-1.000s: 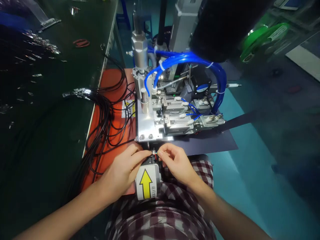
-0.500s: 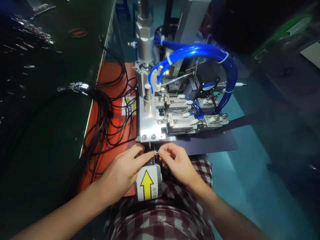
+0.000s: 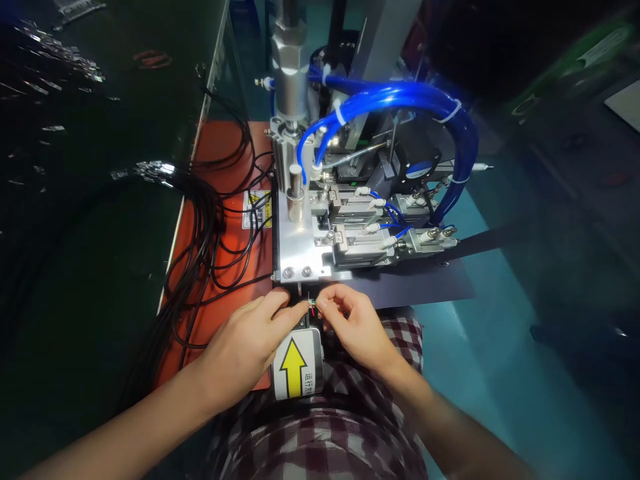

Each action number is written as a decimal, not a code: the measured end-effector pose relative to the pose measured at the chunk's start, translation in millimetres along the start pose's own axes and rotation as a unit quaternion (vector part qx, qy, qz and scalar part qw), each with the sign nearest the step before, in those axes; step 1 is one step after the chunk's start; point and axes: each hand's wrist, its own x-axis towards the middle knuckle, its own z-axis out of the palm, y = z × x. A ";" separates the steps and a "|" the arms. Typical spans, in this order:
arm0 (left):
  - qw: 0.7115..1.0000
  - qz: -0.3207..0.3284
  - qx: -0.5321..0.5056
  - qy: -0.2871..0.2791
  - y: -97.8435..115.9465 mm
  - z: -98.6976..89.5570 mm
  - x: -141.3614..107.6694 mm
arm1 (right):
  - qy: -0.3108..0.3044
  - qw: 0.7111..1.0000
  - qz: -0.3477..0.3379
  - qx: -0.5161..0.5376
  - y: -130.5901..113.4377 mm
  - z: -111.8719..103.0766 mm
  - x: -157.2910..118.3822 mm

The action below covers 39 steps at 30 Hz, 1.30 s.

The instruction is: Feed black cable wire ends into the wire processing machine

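Teal floor (image 3: 465, 333) spreads right of the machine (image 3: 300, 250), before whose near edge your right hand (image 3: 354, 323) pinches thin wires (image 3: 313, 311) at a small metal part (image 3: 311, 304) between your hands, your left hand (image 3: 250, 337) touching it, whether gripping I cannot tell.

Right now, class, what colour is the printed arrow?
The arrow is yellow, as the head view shows.

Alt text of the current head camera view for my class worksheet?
A person's right hand pinches a tiny wired part, with the left hand close against it, in front of a metal machine with looping blue tubes. Nearer the wearer, a yellow arrow points toward the machine; black cables lie on an orange-red surface.
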 end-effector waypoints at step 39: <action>1.000 0.012 -0.028 0.009 0.6 -2.7 5.6 | 0.080 0.994 0.049 -0.057 6.9 5.3 0.0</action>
